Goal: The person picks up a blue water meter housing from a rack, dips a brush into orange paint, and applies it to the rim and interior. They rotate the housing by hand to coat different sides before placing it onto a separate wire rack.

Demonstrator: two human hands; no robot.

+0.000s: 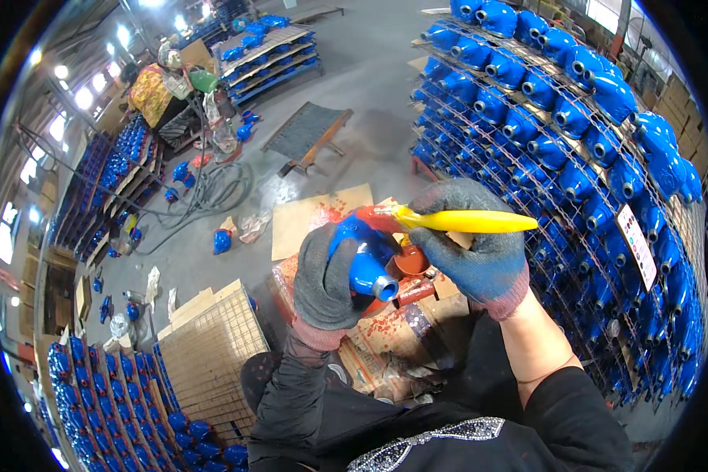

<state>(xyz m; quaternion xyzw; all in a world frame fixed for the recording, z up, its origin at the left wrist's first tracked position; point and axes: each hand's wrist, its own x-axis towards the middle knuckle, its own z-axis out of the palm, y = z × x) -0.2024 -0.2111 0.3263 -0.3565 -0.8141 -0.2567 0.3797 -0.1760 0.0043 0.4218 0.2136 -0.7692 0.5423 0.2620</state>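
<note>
While the left hand (326,275) wraps partly curled fingers around 1 glossy blue casting (374,267), the right hand (468,248) has its fingers closed around a yellow-handled paintbrush (472,222). The brush's red bristles reach the casting's far edge. The casting sits between the 2 gloved hands, near a red cup (411,259); rows of similar castings (521,124) stand rightward.

Glossy blue casting (366,266), tilted, open-necked; yellow-handled brush (468,222) (red-bristled) at its far end.
</note>
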